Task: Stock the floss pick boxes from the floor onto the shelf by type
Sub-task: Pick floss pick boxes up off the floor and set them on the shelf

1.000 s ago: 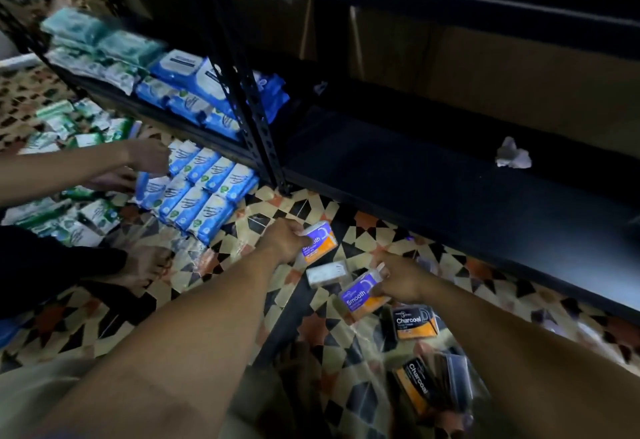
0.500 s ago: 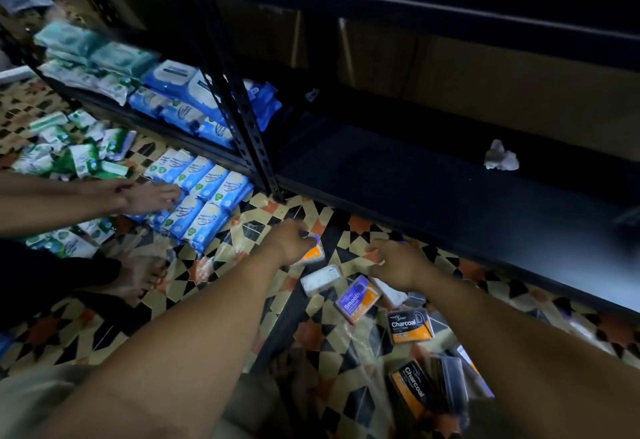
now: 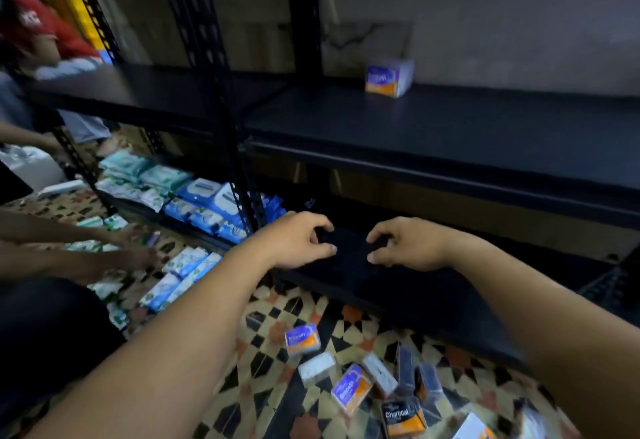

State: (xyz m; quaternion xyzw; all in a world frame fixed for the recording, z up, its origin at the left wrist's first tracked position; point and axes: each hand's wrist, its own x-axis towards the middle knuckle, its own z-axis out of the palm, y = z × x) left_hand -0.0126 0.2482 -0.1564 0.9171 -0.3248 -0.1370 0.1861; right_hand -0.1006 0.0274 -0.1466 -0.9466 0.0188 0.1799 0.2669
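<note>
Left hand and right hand hover loosely curled and empty above floss pick boxes on the floor.

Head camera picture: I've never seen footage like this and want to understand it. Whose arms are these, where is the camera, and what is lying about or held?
There is no machine here. The camera sits on a person's head, looking forward and down, so the two arms reaching in from below are theirs. The left hand and right hand hover before the bottom shelf, fingers loosely curled, nothing visible in them. One Smooth box stands on the middle shelf above. More floss pick boxes, including a Charcoal box, lie scattered on the tiled floor. At the left, another person's arms reach among wipe packs.
</note>
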